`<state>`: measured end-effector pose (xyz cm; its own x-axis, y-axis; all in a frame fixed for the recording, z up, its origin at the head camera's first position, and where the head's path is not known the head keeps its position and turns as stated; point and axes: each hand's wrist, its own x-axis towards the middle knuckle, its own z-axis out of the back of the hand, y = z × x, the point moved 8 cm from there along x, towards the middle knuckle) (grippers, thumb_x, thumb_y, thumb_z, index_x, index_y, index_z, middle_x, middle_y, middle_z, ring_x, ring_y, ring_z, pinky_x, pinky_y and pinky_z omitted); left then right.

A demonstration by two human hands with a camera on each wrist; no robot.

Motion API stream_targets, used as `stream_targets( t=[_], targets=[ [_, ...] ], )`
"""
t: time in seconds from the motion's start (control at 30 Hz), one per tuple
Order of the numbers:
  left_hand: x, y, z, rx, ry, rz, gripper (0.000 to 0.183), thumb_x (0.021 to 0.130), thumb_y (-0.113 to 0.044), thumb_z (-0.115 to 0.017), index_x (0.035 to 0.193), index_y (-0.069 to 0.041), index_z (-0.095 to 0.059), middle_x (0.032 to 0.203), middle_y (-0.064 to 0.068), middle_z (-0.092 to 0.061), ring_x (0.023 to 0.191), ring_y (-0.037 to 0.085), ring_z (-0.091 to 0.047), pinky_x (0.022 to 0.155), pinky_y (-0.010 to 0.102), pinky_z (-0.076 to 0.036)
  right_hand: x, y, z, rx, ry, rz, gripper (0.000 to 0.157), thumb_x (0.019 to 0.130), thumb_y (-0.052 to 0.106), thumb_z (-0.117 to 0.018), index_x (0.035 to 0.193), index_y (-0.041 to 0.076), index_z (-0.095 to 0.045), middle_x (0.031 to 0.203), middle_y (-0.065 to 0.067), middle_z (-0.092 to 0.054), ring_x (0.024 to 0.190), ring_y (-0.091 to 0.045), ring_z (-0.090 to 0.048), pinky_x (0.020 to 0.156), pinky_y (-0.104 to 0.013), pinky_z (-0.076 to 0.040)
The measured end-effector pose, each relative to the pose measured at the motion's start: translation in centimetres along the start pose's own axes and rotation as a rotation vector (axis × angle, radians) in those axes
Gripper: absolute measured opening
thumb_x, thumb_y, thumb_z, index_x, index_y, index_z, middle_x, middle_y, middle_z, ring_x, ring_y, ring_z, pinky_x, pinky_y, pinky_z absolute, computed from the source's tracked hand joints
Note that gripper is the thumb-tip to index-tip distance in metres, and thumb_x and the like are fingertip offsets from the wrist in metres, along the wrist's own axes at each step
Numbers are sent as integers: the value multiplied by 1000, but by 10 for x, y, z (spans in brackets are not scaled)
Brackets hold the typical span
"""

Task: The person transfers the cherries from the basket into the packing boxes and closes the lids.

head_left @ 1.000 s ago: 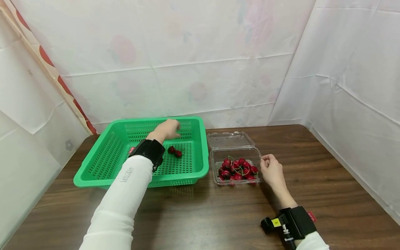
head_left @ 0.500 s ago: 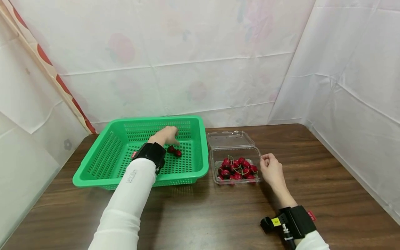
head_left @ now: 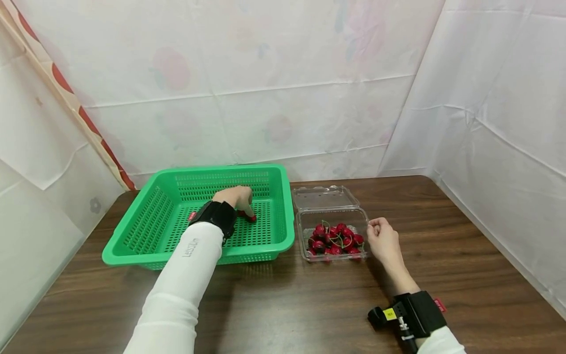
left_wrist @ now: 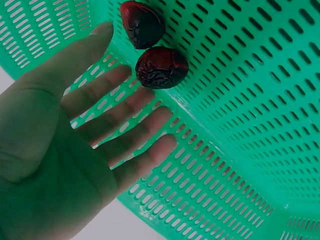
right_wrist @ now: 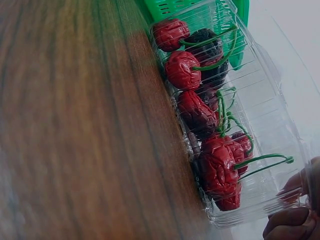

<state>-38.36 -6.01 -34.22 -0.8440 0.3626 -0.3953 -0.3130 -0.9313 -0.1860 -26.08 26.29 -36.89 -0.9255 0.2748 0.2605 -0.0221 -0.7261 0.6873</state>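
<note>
My left hand (head_left: pixel 236 197) reaches down into the green plastic basket (head_left: pixel 289 231). Two dark red cherries (left_wrist: pixel 161 67) lie on its slotted floor, right at the thumb and index fingertips in the left wrist view. The fingers there are extended and the palm holds nothing. In the head view the hand partly covers this pair. At the other side, my right hand (head_left: pixel 385 241) pinches the right rim of a clear plastic clamshell box (head_left: pixel 301 235) between thumb and fingers. Inside the box sit several red cherries (right_wrist: pixel 182 70) with green stems.
The box's hinged lid (head_left: pixel 326 197) lies folded back behind it, next to the basket's right side. Both stand on a dark wooden table (head_left: pixel 283 309). White sheeting (head_left: pixel 265 88) hangs along the back and both sides.
My left hand has moved down in the basket toward the two cherries and now overlaps them in the head view. The right hand and box have stayed in place.
</note>
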Motion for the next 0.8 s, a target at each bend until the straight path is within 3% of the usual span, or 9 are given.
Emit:
stream_targets(
  t=[0.23,0.53,0.8],
  targets=[
    [-3,0,-6,26,56,15,42,81,-26,-66,116,-5,-55,115,13,-53,102,29,-50,80,42,-43,0,0,1,-5,2,2,17,88,7,-44,95,-6,-53,59,-2,-43,49,-14,-39,49,-28,-34],
    [-9,-4,-12,79,101,3,33,82,-28,-64,110,-10,-61,108,7,-57,94,23,-53,76,38,-44,1,1,0,-7,1,3,17,87,7,-44,95,-5,-53,59,-2,-43,50,-15,-39,49,-28,-34],
    [-10,-4,-14,161,97,60,11,80,-22,-67,84,-12,-64,88,4,-57,77,20,-50,64,35,-42,1,1,-1,-7,5,4,18,88,8,-44,95,-5,-53,59,-2,-43,49,-14,-39,48,-28,-33]
  ],
)
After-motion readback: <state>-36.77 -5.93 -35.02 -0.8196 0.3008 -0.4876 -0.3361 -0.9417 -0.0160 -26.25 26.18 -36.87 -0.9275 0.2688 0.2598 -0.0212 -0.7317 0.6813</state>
